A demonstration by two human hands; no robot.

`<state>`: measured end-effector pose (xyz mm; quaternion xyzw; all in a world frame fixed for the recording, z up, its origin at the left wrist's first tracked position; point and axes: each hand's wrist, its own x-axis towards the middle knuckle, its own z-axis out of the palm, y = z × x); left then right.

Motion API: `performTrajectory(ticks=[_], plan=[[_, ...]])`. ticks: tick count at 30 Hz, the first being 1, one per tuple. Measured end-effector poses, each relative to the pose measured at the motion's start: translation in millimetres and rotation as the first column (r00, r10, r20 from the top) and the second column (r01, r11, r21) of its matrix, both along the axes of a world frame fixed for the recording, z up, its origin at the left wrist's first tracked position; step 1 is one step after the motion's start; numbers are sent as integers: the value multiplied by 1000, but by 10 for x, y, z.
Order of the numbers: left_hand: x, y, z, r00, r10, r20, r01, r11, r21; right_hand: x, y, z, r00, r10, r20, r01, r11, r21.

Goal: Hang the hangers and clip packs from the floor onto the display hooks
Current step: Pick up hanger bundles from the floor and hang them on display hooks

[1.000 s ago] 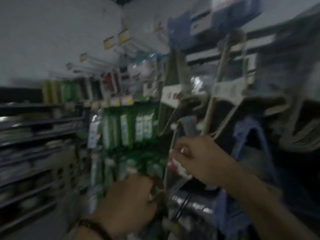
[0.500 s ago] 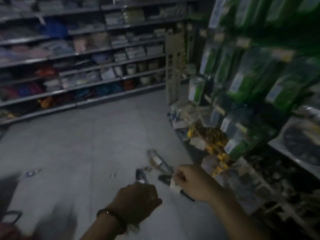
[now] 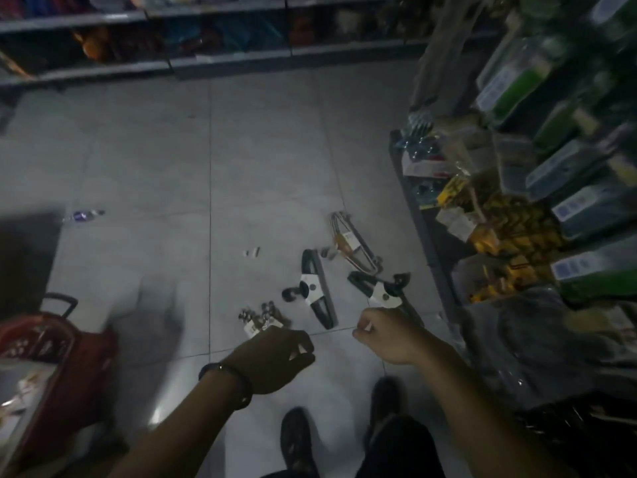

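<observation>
On the grey tiled floor lie a black hanger pack [image 3: 315,294] with a white label, a second black hanger pack [image 3: 382,293] and a pale hanger bundle [image 3: 351,243] with a brown tag. A clip pack [image 3: 262,317] lies just beyond my left hand [image 3: 272,360]. My left hand hovers above the floor with its fingers curled in and nothing visible in it. My right hand [image 3: 386,334] is also curled shut and overlaps the lower end of the second black pack in the view. The display rack [image 3: 427,215] with hanging goods stands at the right.
A red shopping basket [image 3: 51,357] sits at the lower left. Small scraps [image 3: 251,252] and a wrapper [image 3: 82,215] lie on the tiles. My shoes [image 3: 298,439] are below the hands. Stocked shelves [image 3: 206,60] run along the far side of the aisle.
The view swung from the display hooks down to the floor. Both hands came away from the rack and now hover low over the packs on the tiles.
</observation>
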<state>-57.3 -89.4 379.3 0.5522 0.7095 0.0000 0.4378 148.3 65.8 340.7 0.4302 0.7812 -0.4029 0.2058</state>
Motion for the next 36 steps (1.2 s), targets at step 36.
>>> performTrajectory(ticks=[36], plan=[[223,4221,-8097,489,837,244,-706,544,-454,-1273,4125,-8186,968,-129,217,90,979,184]])
